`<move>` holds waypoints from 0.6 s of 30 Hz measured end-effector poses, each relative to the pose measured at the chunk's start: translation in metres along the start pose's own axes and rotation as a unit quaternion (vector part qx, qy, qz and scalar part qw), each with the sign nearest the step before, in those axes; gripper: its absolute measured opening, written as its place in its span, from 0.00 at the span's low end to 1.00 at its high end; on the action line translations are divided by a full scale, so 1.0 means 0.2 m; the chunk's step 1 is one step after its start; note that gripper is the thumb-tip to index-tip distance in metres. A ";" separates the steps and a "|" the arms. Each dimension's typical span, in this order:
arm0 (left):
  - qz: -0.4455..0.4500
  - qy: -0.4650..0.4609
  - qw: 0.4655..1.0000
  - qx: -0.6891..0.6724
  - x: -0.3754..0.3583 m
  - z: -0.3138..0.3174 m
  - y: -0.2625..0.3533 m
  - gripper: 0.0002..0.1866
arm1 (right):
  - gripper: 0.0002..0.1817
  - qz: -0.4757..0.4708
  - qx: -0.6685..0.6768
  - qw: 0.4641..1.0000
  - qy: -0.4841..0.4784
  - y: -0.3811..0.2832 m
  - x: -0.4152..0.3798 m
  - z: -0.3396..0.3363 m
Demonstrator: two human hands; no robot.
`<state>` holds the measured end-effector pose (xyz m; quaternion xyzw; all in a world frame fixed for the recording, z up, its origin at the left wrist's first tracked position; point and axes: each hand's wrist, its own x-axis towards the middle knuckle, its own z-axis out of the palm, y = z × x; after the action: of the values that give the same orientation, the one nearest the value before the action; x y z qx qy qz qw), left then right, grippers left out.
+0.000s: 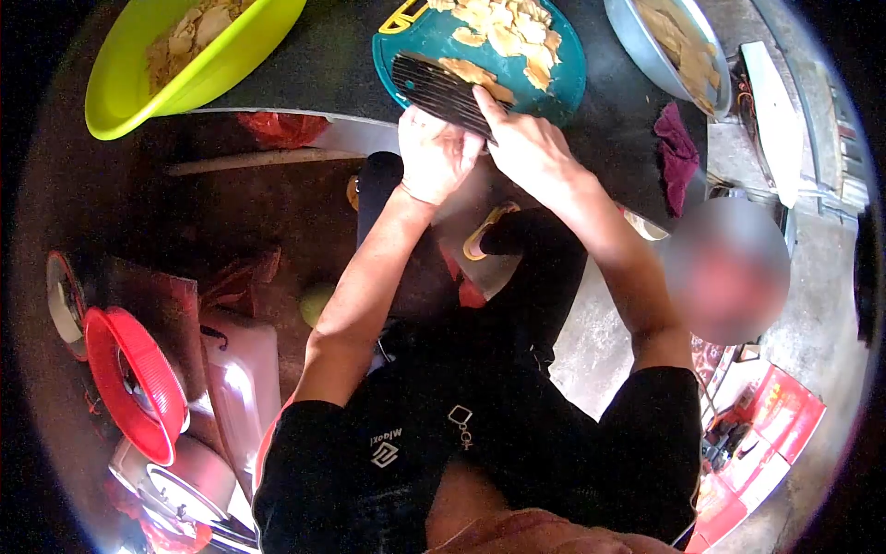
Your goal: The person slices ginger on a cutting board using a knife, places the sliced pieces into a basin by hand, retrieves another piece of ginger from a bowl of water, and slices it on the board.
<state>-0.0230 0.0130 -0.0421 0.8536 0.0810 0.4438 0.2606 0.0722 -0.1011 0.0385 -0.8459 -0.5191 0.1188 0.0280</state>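
My right hand [531, 148] is closed around the end of a black cleaver [443, 92], its index finger stretched along the blade. The wide blade has fine ridges and a hole near its far corner. Against the blade's near edge, my left hand [434, 157] has its fingers curled; the blade partly hides them. Both hands are at the near edge of a round teal cutting board [420, 51] with a yellow handle [403, 17]. Pale, thin slices [506, 32] are heaped on the board, and a few lie just beyond the blade.
A lime-green basin [115, 102] with brownish pieces stands at left on the dark table [341, 65]. At right are a pale blue basin [637, 55] of slices and a purple cloth [678, 157]. Red baskets [138, 388] and a plastic container [245, 379] sit low at left.
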 end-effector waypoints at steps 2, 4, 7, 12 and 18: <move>-0.005 -0.012 1.000 0.012 -0.01 0.01 0.00 0.11 | 0.32 0.024 0.011 0.999 -0.032 -0.01 -0.04 -0.05; -0.014 -0.021 0.999 0.037 -0.02 0.01 0.00 0.10 | 0.33 0.040 0.018 0.998 -0.053 -0.01 -0.12 -0.10; 0.007 0.013 0.998 0.053 -0.03 0.02 -0.01 0.10 | 0.35 0.045 -0.002 0.999 -0.030 0.06 -0.26 -0.09; -0.006 -0.019 0.998 0.064 -0.04 0.01 0.00 0.07 | 0.37 0.035 0.048 0.998 -0.021 0.06 -0.05 -0.04; 0.020 0.019 0.998 0.055 0.01 -0.02 -0.02 0.17 | 0.33 0.028 0.055 0.998 -0.010 0.18 0.16 -0.11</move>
<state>-0.0249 0.0196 -0.0404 0.8596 0.0930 0.4599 0.2025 0.1221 -0.0867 0.0481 -0.8561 -0.4882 0.1565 0.0659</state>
